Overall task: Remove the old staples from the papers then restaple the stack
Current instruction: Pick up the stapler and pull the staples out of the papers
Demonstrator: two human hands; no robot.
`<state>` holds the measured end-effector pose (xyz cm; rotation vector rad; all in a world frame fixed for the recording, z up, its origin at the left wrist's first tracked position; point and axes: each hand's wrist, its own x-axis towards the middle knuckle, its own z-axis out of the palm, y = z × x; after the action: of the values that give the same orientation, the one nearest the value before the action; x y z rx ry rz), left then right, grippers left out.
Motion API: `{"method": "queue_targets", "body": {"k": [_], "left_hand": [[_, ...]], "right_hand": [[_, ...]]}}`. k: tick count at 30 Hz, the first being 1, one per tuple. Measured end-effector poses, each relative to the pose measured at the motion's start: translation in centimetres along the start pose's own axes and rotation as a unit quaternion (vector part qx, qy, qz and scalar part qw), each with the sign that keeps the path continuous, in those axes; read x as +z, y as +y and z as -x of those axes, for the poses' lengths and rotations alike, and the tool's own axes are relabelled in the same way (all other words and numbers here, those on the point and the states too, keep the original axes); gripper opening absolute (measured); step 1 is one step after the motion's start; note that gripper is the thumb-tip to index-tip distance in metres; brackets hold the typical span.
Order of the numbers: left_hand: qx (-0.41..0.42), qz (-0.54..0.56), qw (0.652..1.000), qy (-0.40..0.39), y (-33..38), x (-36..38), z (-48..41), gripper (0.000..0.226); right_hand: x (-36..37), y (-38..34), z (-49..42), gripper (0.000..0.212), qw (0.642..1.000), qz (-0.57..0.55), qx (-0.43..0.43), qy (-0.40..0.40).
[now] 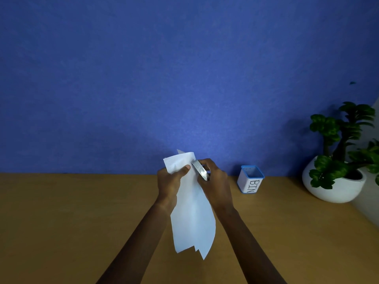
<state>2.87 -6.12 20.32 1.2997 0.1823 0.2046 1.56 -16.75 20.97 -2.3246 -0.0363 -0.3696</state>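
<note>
Blue wall (143, 78) filled the upper two thirds of the frame, and a brown wooden table (61, 222) ran across the lower third beneath it. Just left of centre, the left hand (171, 182) was closed on a stack of white papers (192, 218), its thumb pressed on the front of the sheets near their top edge and its fingers behind them. The papers were held up off the table, their top reaching above the table's far edge against the wall and their loose lower corners fanned out unevenly toward the bottom of the frame, between the two forearms. Touching the upper right edge of the stack was a silver metal stapler (200, 170), tilted with its nose up and to the left against the paper. The right hand (215, 179) was wrapped around that stapler from the right side, fingers curled over its back. Further right, well apart from the hands, a small white container with a blue rim (250, 179) stood on the table, lettered "BIN" on its side. At the far right edge, a green leafy plant (346, 138) sat in a round white pot (332, 187).
</note>
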Motion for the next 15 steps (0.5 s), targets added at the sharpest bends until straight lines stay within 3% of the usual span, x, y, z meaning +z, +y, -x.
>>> {"method": "queue_targets", "body": {"k": [13, 15], "left_hand": [[0.0, -0.013, 1.0, 0.004, 0.16, 0.17, -0.05, 0.032], [0.001, -0.006, 1.0, 0.008, 0.14, 0.2, -0.05, 0.025]], "right_hand": [[0.32, 0.81, 0.46, 0.029, 0.996, 0.042, -0.059, 0.045], [0.34, 0.9, 0.35, 0.03, 0.995, 0.059, -0.067, 0.04]]}}
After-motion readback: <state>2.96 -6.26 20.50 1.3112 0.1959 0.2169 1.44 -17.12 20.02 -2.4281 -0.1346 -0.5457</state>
